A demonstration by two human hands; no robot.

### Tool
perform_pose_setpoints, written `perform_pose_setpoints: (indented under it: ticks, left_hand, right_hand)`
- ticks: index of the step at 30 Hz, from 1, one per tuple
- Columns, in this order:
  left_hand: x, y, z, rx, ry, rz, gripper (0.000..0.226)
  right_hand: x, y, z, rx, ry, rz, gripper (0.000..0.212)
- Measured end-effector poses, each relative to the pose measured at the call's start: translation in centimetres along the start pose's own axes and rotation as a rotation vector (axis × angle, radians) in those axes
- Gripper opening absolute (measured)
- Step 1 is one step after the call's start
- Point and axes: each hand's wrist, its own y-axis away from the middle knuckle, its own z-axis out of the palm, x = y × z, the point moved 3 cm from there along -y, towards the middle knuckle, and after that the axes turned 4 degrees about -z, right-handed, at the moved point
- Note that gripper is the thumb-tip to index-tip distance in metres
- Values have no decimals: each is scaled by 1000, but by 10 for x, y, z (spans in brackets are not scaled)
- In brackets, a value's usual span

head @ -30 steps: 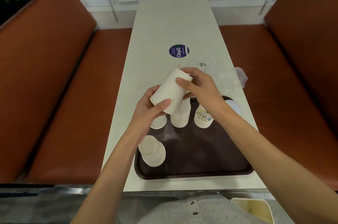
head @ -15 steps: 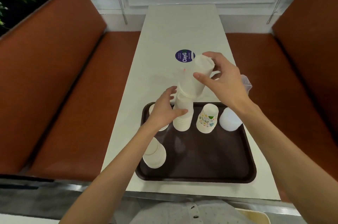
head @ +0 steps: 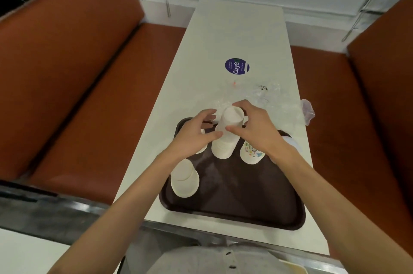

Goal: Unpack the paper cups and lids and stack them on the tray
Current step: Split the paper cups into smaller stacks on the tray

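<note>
Bench [head: 223, 34], pale and long, with orange-brown seats [head: 78, 85] on both sides. Dark brown tray [head: 245, 206] lies on the near end of the bench, directly in front of you. On the tray's far half stands a stack of white cups [head: 223, 148], mouths down, slightly tilted. The top cup [head: 232, 117] sits nested over that stack. Your right hand [head: 257, 130] grips this top cup, thumb on its near side and fingers curled over the far side. Your left hand [head: 194, 137] cups the stack from the left, thumb tip laid against its side and fingers bent loosely round the back. A printed cup [head: 251, 154], also mouth down, stands just beside the stack on its right, partly under your right wrist. A small pile of white lids or cups [head: 184, 178] stands at the tray's left edge, near your left forearm; which of the two it is cannot be told. One more white piece [head: 202, 150] shows under your left hand, mostly hidden. Crumpled clear plastic wrap [head: 274, 99] lies on the bench beyond the tray, toward the right edge. A round blue sticker [head: 237, 66] is on the bench farther out.
</note>
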Motion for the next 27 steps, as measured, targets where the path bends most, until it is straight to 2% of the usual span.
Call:
perform_pose_setpoints:
  ticks: [6, 11, 14, 17, 19, 21, 24, 27]
  left_hand:
    - [-6, 27, -11, 32, 29, 69, 46]
    - [-25, 44, -19, 155, 121, 77, 31]
    - [-49, 59, -27, 266, 211, 53, 22]
    - [-85, 78, -33, 387, 359, -33, 22]
    - [-115, 93, -30, 433, 413, -133, 25]
    - [-143, 103, -21, 383, 357, -230, 30]
    - [-165, 110, 1, 186, 127, -313, 47]
    - [-163, 110, 21, 93, -5, -279, 65]
  right_hand:
    - [4, 4, 4, 16, -28, 33, 51]
    - [-3, 8, 5, 43, -7, 61, 59]
    - [-17, 27, 4, 206, -50, 13, 72]
    - [-38, 66, 12, 320, -147, -94, 58]
    - [-38, 95, 39, 233, -242, -99, 49]
    - [-27, 115, 79, 69, -324, 19, 53]
    - [-4, 125, 131, -133, -394, 253, 81]
    - [6, 118, 161, -205, -440, 304, 100]
